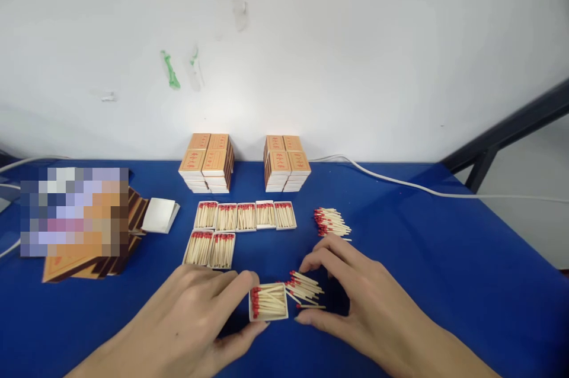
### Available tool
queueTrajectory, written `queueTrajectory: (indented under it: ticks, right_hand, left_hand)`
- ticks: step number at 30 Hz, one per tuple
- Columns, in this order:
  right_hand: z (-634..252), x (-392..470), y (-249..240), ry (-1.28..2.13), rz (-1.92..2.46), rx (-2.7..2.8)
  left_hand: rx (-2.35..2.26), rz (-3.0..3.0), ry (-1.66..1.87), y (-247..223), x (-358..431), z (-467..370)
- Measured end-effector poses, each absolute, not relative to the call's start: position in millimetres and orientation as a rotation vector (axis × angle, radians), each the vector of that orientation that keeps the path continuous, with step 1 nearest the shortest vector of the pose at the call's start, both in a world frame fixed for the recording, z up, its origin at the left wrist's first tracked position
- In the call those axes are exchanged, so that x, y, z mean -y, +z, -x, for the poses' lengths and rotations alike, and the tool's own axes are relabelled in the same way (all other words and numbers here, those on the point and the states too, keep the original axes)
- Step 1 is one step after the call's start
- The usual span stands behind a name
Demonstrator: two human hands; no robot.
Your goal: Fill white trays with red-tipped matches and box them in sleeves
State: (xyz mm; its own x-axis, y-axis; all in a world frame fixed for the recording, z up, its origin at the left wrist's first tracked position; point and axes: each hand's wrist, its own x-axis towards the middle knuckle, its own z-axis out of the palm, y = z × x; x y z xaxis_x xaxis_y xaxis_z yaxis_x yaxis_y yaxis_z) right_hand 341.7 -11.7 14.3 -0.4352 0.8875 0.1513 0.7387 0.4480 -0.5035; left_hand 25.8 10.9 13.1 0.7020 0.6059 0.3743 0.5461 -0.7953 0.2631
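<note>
My left hand [204, 307] grips a white matchbox tray [269, 317] between thumb below and fingers above. Red-tipped matches [269, 301] lie inside it, heads to the left, a few of them slanted. Just right of the tray, my right hand [355, 289] curves around a small loose pile of matches [306, 290], its thumb and forefinger spread apart at the pile's two sides. Some of these matches touch the tray's right edge. Behind my right hand lies another loose heap of matches [331, 222] on the blue table.
Several filled match trays [246, 216] stand in a row, with two more trays [210, 249] in front at left. Two stacks of matchboxes [207, 162] [287, 162] stand by the wall. Box sleeves [91, 259] and a white folded piece [159, 215] lie left. A white cable [400, 182] crosses the back right.
</note>
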Motion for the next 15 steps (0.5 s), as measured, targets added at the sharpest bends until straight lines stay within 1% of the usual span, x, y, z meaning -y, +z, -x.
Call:
queueTrajectory:
  ticks: [6,15]
  right_hand:
    - [-342.4,7.4,12.0,0.657,1.329,2.277]
    - [-344.7,1.7,10.2,0.612,1.295,2.252]
  left_hand:
    - [-0.929,-2.788,0.640,18.0,-12.8,-22.5]
    - [-0.981,-2.795,0.635,12.8,-14.2,-22.2]
